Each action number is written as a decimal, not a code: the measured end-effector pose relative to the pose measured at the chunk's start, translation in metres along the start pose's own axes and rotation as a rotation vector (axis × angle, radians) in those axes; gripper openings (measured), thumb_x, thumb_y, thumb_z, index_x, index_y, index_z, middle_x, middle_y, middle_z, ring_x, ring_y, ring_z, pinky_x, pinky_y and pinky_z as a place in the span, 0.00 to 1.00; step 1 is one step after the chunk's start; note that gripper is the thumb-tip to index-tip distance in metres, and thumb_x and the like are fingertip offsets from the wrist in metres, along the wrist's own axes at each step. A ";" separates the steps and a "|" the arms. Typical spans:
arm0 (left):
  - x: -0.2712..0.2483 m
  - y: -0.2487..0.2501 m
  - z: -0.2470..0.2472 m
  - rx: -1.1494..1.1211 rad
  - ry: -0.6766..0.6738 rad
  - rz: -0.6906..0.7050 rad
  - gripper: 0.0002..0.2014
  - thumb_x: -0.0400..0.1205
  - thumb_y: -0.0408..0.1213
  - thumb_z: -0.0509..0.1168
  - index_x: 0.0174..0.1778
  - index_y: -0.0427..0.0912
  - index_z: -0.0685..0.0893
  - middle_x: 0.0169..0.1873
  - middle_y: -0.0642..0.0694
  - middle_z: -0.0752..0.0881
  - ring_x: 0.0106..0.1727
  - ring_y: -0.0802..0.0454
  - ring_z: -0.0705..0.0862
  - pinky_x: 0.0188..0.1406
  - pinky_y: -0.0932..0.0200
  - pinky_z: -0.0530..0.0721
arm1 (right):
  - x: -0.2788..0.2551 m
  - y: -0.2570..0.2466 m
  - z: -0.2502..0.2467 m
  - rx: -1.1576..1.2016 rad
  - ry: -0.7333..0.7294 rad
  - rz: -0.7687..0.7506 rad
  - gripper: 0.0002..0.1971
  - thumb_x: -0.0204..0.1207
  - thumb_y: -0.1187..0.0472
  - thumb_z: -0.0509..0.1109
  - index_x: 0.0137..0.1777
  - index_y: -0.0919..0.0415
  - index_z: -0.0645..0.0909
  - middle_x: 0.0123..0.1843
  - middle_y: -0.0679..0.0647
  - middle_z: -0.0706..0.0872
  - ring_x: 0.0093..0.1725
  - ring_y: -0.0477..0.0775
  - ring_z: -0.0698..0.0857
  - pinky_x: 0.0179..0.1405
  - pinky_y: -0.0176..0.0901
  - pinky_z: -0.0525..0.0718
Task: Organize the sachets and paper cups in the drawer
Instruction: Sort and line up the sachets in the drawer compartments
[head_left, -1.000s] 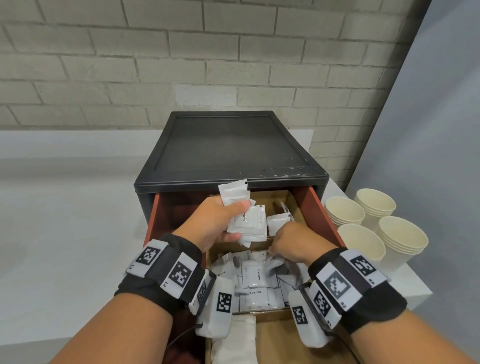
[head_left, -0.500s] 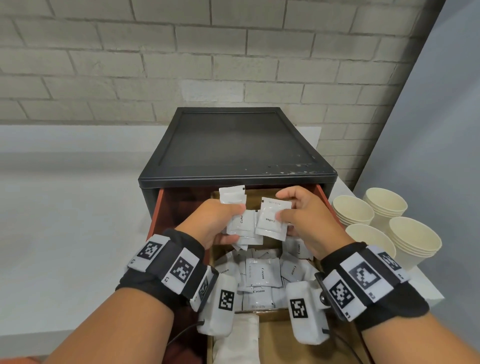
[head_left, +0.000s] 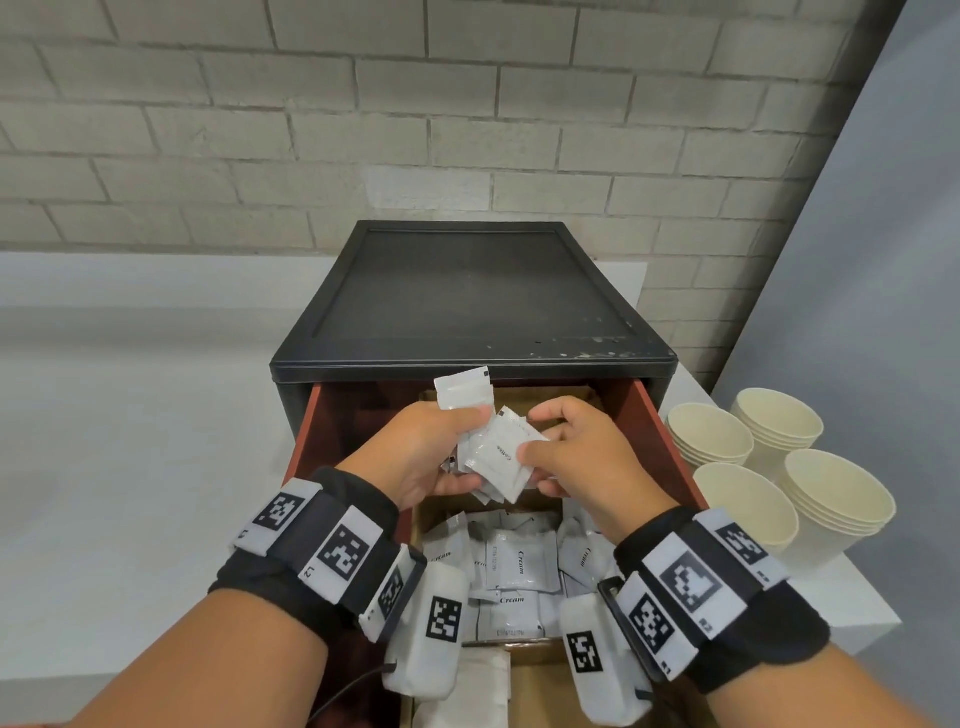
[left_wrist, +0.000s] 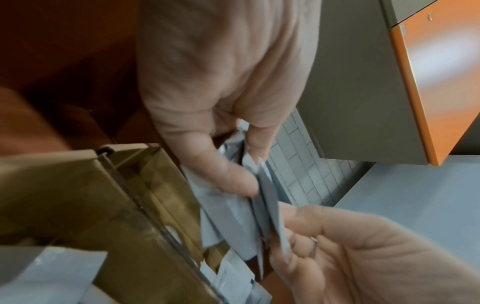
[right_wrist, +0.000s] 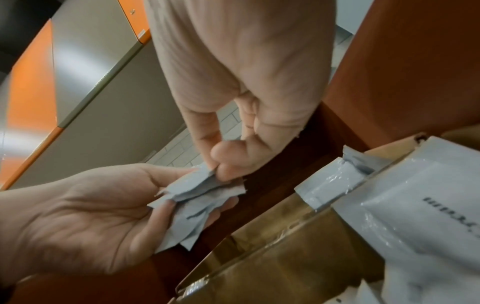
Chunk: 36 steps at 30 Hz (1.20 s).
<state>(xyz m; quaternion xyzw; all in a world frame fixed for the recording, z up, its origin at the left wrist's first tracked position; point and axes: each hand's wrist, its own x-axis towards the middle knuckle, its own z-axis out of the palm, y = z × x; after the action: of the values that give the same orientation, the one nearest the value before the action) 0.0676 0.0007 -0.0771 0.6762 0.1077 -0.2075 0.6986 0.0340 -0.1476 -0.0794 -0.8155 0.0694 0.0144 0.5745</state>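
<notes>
Both hands (head_left: 511, 457) pinching a sachet bundle (head_left: 496, 457), its lower sachets hidden.

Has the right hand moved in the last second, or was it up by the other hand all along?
Yes. The right hand rose from the loose sachets in the drawer toward the left hand.
</notes>
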 end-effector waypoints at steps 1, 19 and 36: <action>0.000 -0.001 0.001 0.014 -0.006 0.013 0.15 0.81 0.41 0.66 0.63 0.42 0.79 0.51 0.40 0.89 0.49 0.45 0.89 0.22 0.62 0.85 | 0.000 0.000 0.003 0.017 -0.013 0.006 0.17 0.74 0.69 0.69 0.59 0.54 0.75 0.47 0.57 0.84 0.39 0.50 0.86 0.27 0.33 0.83; -0.001 -0.001 0.001 0.143 -0.081 0.109 0.17 0.76 0.32 0.72 0.62 0.43 0.82 0.55 0.41 0.87 0.52 0.45 0.89 0.31 0.61 0.86 | -0.002 -0.001 0.004 -0.205 -0.126 -0.230 0.28 0.69 0.66 0.74 0.66 0.43 0.70 0.54 0.44 0.80 0.52 0.46 0.82 0.51 0.42 0.85; -0.008 0.004 0.001 0.042 -0.151 0.016 0.12 0.83 0.32 0.64 0.62 0.42 0.81 0.58 0.39 0.87 0.55 0.40 0.88 0.22 0.65 0.86 | 0.000 -0.007 -0.016 0.009 0.096 -0.122 0.15 0.67 0.69 0.78 0.49 0.72 0.77 0.48 0.67 0.86 0.43 0.64 0.87 0.39 0.52 0.87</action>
<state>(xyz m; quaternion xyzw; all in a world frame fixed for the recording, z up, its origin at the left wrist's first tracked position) 0.0619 0.0008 -0.0698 0.6740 0.0451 -0.2547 0.6920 0.0338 -0.1602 -0.0670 -0.8152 0.0474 -0.0601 0.5741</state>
